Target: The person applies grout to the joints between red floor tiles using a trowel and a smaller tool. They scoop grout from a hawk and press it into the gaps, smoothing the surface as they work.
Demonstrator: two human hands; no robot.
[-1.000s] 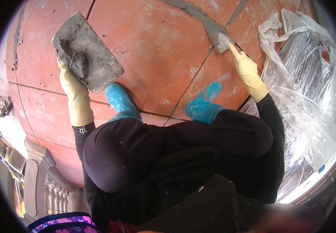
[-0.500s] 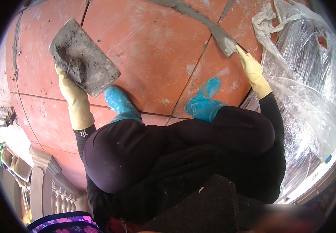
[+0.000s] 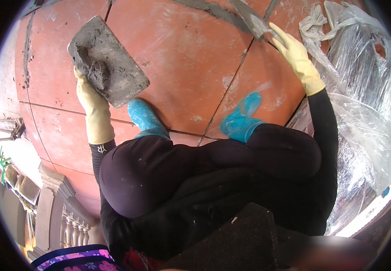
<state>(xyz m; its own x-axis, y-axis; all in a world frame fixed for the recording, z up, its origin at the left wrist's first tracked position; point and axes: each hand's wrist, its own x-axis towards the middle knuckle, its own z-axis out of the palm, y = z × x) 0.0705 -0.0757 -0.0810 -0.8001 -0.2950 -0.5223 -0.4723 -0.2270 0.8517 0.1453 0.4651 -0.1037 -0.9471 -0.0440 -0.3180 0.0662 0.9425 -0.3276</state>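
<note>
mortar work on a tiled floor, sides being those of the crouching person (image 3: pixel 204 185). the mortar board (image 3: pixel 130 77), a grey rectangular slab, is held out over the red tiled floor (image 3: pixel 177 58). at its outer left edge is the left hand (image 3: pixel 92 104), in a cream glove: the thumb lies along the rim, and the hand is closed on the slab, the other fingers hidden from where i stand. a dark heap of mortar (image 3: pixel 97 72) lies on the board, toward its left side. well to the right of the board, the right hand (image 3: pixel 297 58), gloved alike, is partly curled about the hidden handle of a trowel (image 3: pixel 251 20), two fingers extended. the blade points away from the person, beside a grey mortar strip (image 3: pixel 209 8); whether they touch, i cannot tell. just beside the board's near corner stands the left blue boot (image 3: pixel 145 116); the right blue boot (image 3: pixel 240 124) is farther right. crumpled clear plastic sheeting (image 3: pixel 358 117) lies far right of the board, past the trowel.
</note>
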